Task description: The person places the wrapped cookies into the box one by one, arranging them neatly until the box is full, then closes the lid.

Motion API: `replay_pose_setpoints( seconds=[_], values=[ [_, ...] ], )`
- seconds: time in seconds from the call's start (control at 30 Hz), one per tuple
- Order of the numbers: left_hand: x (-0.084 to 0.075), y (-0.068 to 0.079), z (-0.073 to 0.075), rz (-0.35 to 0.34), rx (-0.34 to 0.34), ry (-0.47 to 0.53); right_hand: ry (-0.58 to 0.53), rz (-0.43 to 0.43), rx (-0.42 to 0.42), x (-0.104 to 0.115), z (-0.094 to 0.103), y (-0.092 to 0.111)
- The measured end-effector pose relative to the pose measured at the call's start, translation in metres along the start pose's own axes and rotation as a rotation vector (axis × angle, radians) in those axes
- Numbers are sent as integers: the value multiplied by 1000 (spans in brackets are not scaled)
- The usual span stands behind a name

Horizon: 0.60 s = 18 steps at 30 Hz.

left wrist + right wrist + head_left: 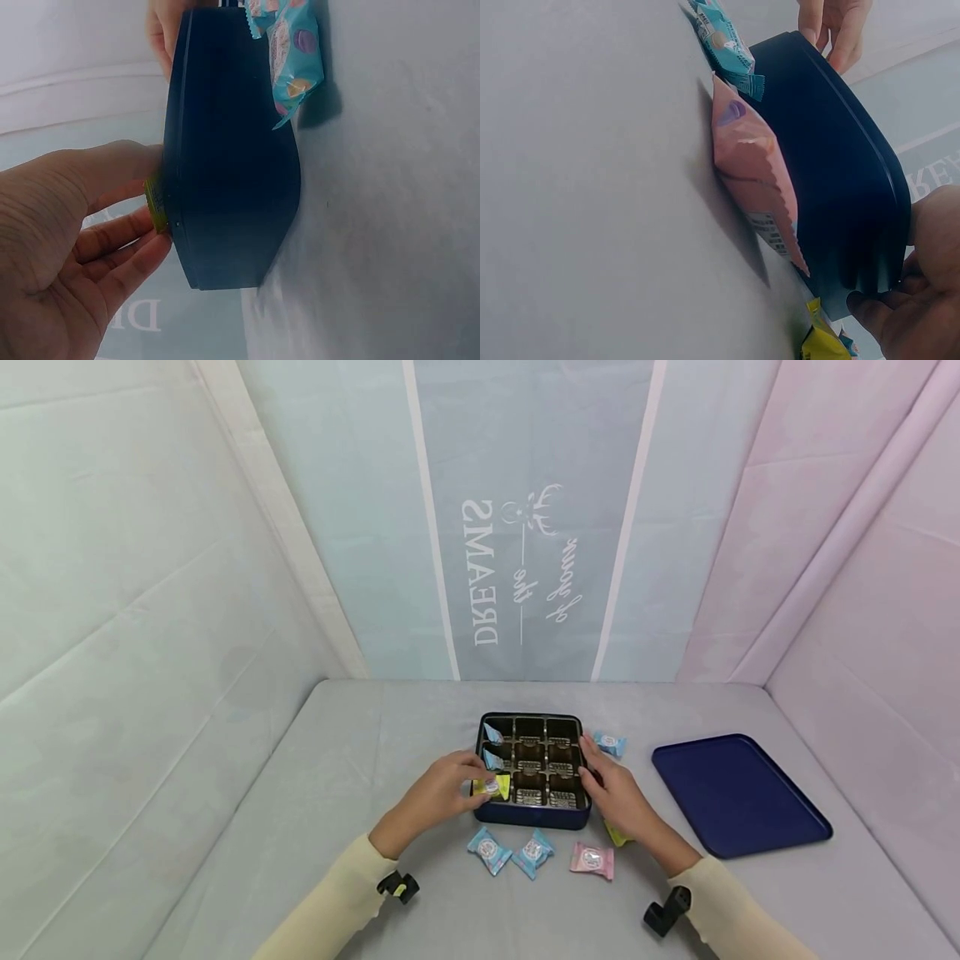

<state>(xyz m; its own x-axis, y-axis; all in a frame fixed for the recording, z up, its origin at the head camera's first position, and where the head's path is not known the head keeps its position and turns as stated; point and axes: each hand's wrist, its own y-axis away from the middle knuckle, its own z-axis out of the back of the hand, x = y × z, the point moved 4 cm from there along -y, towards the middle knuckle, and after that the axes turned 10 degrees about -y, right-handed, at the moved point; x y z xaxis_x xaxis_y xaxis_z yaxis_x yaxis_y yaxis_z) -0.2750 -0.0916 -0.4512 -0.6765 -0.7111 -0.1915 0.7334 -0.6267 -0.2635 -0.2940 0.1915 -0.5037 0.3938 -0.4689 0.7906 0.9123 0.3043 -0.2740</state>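
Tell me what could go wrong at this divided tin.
The yellow-wrapped candy in the left hand might catch on the edge of the divided tin and sit crooked. The right hand, against the tin's right side, could brush the blue-wrapped candy beside it if it shifts.

Glossy plastic wrappers (pixel 490 850), smooth box (pixel 531 816), matt cloth (pixel 360 760)
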Motion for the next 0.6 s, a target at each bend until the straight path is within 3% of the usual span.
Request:
replay_pose_setpoints(
  seconds=[0.6],
  values=[
    [0, 2, -4, -5, -39, 13, -8, 3, 2, 1, 1, 0]
  ],
)
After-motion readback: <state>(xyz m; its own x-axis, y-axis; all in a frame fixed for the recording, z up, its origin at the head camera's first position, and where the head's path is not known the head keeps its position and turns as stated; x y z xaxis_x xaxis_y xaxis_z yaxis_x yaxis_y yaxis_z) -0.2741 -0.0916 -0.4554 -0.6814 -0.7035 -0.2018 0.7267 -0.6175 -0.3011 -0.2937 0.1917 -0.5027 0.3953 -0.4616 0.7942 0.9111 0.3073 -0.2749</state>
